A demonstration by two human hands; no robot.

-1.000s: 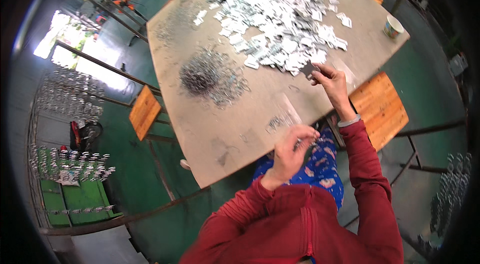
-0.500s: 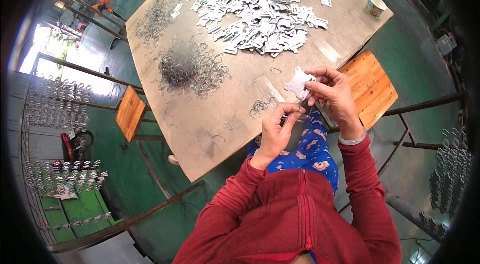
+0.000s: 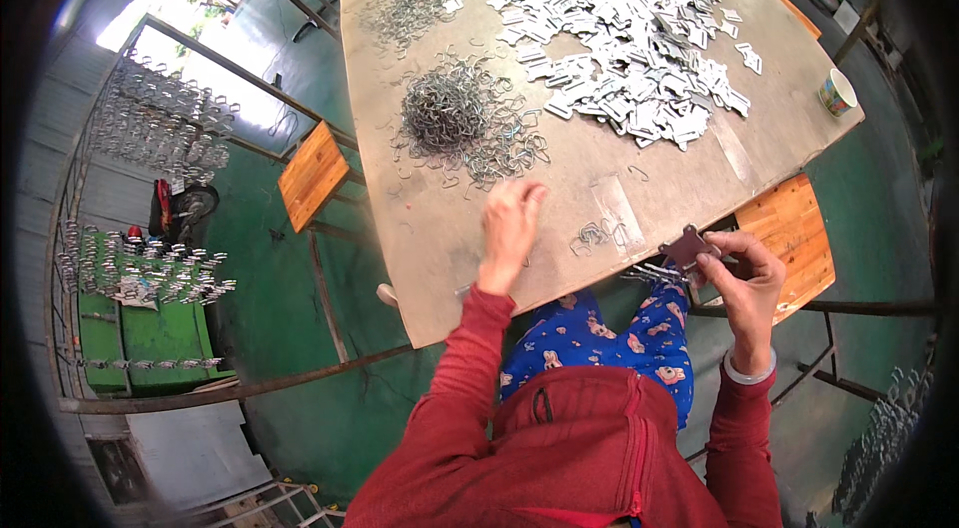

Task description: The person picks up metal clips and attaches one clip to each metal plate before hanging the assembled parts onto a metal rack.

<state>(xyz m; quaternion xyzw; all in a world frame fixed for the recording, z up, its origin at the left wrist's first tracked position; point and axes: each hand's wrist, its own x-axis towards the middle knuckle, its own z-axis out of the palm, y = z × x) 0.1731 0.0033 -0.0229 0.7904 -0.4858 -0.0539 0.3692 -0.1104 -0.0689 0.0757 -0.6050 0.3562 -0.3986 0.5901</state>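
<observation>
A flat metal plate with lobed corners [image 3: 685, 248] is pinched between the thumb and fingers of my right hand [image 3: 751, 280], just off the table's near edge. Its face looks dark from this angle. Beside and below it, some thin silver pieces [image 3: 651, 273] show against my leg; whether they join the plate I cannot tell. My left hand [image 3: 509, 228] is over the table, close to the near side of a heap of bent wire hooks [image 3: 440, 113]. Its fingers are blurred, so their grip is unclear. A few loose hooks [image 3: 591, 238] lie between my hands.
A large pile of silver plates [image 3: 619, 38] covers the table's far part. More small hooks [image 3: 408, 8] lie at the far left. A paper cup [image 3: 837, 92] stands near the right edge. Wooden stools [image 3: 315, 176] flank the table [image 3: 440, 278]; racks of hanging metal parts [image 3: 160, 118] stand left.
My left hand has left the plate and moved left toward the hook heap. My right hand still holds the plate, now lower and turned to a darker face. The view has shifted.
</observation>
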